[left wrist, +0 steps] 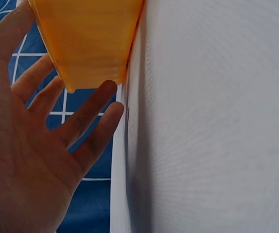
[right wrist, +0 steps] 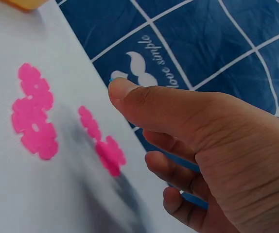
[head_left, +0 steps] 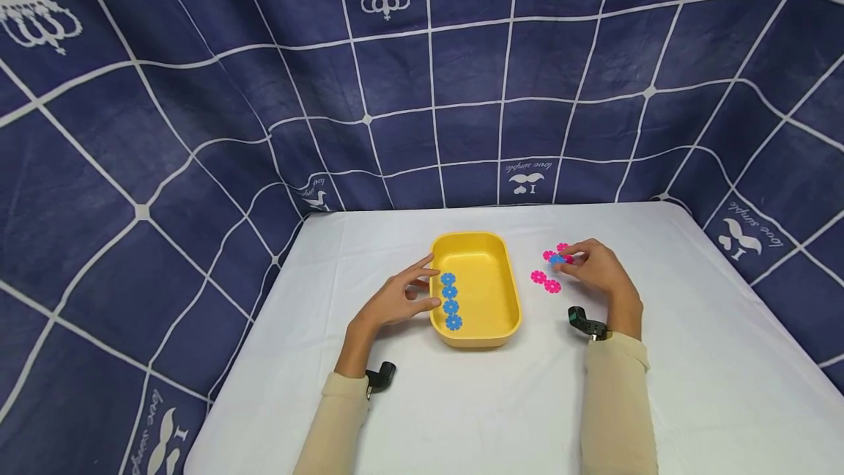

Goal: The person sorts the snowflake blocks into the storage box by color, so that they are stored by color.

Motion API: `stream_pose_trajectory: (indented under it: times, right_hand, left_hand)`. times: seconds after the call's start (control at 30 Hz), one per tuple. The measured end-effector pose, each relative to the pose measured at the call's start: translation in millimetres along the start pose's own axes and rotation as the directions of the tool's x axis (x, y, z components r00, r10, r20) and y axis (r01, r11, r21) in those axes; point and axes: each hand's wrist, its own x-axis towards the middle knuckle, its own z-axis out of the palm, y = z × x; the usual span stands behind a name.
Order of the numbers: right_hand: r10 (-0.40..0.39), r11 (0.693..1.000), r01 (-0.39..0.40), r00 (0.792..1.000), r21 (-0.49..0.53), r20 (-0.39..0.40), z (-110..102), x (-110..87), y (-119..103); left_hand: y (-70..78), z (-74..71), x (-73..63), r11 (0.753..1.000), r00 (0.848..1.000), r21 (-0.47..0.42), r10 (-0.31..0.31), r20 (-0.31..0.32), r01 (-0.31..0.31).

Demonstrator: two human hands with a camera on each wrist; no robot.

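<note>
My right hand pinches a blue snowflake disc above the white cloth, right of the box. In the right wrist view only a blue sliver shows at the thumb tip. Below and around that hand lie several pink snowflake discs, in two groups. The yellow box stands in the middle of the table. Along its left inner side, several blue snowflake discs run in a row. My left hand rests at the box's left side, fingers spread, thumb and fingertips at the rim.
A white cloth covers the table. Behind it and at both sides hangs a dark blue curtain with white grid lines. Black wrist cameras sit on both forearms, close over the cloth.
</note>
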Motion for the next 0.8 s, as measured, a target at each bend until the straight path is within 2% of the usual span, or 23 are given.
stream_pose_trajectory:
  times: [0.2, 0.43, 0.63, 0.8]
  right_hand:
    - [-0.032, 0.999, 0.033, 0.999, 0.017, -0.034, -14.3, -3.5, -11.7]
    - [-0.091, 0.996, 0.090, 0.991, -0.015, -0.098, -21.2, -17.8, -21.5]
    - [-0.133, 0.991, 0.129, 0.974, -0.033, -0.181, -28.5, -24.5, -34.0]
    - [-0.163, 0.986, 0.156, 0.962, -0.050, -0.220, -30.5, -19.9, -43.2]
  left_hand:
    - [3.0, -0.7, -0.8, 1.000, 1.000, -0.001, 0.006, -0.008, -0.006]
    - [0.5, 7.1, -8.1, 1.000, 1.000, -0.013, -0.013, 0.000, 0.013]
    - [2.1, 6.6, -8.5, 1.000, 1.000, -0.018, -0.011, -0.007, 0.011]
    - [4.0, 2.9, -4.7, 1.000, 1.000, -0.008, -0.005, -0.016, 0.005]
